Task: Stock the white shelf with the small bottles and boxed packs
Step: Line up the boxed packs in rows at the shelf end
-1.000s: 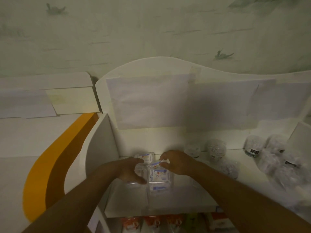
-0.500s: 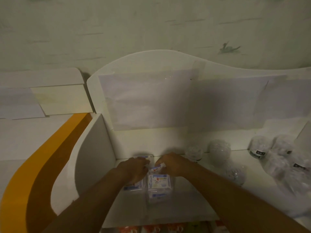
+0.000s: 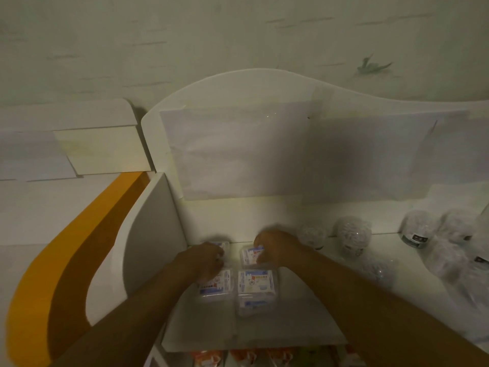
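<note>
Several clear boxed packs with white and blue labels lie at the back left of the white shelf (image 3: 277, 329). My left hand (image 3: 205, 260) rests curled over the left packs (image 3: 217, 283), its fingers on the rear one. My right hand (image 3: 275, 246) pinches the rear right pack (image 3: 250, 256) against the back panel. A front right pack (image 3: 255, 283) lies free just below it. Small clear bottles (image 3: 353, 234) stand to the right along the back.
More wrapped bottles (image 3: 416, 230) crowd the shelf's right end. A white side panel (image 3: 148, 234) walls the left, with an orange curved board (image 3: 66, 258) beyond it. Orange packets (image 3: 209, 360) show on the lower shelf.
Both hands have pushed farther back on the shelf, and the rear packs now sit close to the back panel. The view has tilted and shifted slightly.
</note>
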{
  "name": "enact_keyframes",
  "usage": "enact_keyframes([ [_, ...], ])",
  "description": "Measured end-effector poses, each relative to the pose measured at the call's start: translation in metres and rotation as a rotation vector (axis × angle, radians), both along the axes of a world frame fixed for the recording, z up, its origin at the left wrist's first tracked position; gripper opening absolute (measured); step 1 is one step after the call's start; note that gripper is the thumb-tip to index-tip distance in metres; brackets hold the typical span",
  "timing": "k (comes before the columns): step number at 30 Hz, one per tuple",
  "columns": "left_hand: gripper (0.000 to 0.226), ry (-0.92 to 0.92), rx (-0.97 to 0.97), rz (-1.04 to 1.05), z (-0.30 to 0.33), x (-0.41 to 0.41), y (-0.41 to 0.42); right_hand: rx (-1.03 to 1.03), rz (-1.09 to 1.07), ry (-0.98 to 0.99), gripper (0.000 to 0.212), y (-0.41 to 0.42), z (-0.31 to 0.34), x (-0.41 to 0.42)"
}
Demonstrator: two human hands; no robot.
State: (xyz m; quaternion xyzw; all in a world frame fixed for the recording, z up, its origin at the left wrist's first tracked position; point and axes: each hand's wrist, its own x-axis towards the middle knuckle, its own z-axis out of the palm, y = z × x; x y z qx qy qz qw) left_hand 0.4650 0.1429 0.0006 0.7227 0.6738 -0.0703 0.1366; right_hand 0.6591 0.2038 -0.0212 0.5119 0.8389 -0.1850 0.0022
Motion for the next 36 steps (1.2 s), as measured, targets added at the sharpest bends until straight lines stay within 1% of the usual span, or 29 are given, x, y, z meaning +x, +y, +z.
enact_keyframes([
  [4,0.036,-0.020,0.018,0.001,-0.002,-0.003,-0.001,0.028,-0.064,0.021,0.039,0.006,-0.004,-0.001],
  [10,0.040,-0.029,0.003,-0.015,-0.006,-0.008,0.004,0.060,-0.116,-0.048,0.039,0.017,-0.006,-0.012],
  [15,0.040,-0.011,-0.019,-0.055,-0.011,-0.013,0.009,0.142,-0.116,-0.084,0.033,0.021,-0.009,-0.014],
  [19,0.041,-0.025,-0.018,-0.041,-0.009,-0.011,0.007,0.165,-0.114,-0.042,0.029,0.014,-0.013,-0.014],
  [21,0.042,-0.033,0.014,-0.044,-0.005,-0.010,0.005,0.202,-0.090,-0.020,0.031,0.008,-0.010,-0.012],
  [22,0.045,-0.054,0.041,-0.036,-0.003,-0.009,0.004,0.228,-0.070,-0.008,0.033,0.004,-0.006,-0.010],
  [24,0.054,-0.105,0.075,-0.025,0.004,-0.009,0.001,0.199,-0.003,0.054,0.034,-0.004,0.002,-0.006],
  [26,0.074,-0.156,-0.028,-0.038,0.014,-0.005,-0.002,0.102,0.098,0.102,0.032,-0.013,0.013,-0.006],
  [27,0.086,-0.172,-0.104,-0.054,0.019,-0.003,-0.005,0.075,0.130,0.110,0.032,-0.018,0.018,-0.007],
  [28,0.093,-0.175,-0.173,-0.079,0.023,-0.001,-0.008,0.065,0.141,0.117,0.033,-0.023,0.023,-0.008],
  [30,0.097,-0.155,-0.270,-0.127,0.026,0.002,-0.015,0.062,0.153,0.138,0.035,-0.034,0.033,-0.006],
  [32,0.109,-0.112,-0.318,-0.177,0.026,0.004,-0.022,0.031,0.190,0.124,0.040,-0.045,0.041,-0.004],
  [34,0.113,-0.043,-0.333,-0.200,0.027,0.004,-0.028,-0.056,0.202,0.092,0.050,-0.056,0.044,-0.001],
  [36,0.110,0.051,-0.298,-0.177,0.026,0.005,-0.033,-0.149,0.197,0.063,0.066,-0.064,0.041,0.001],
])
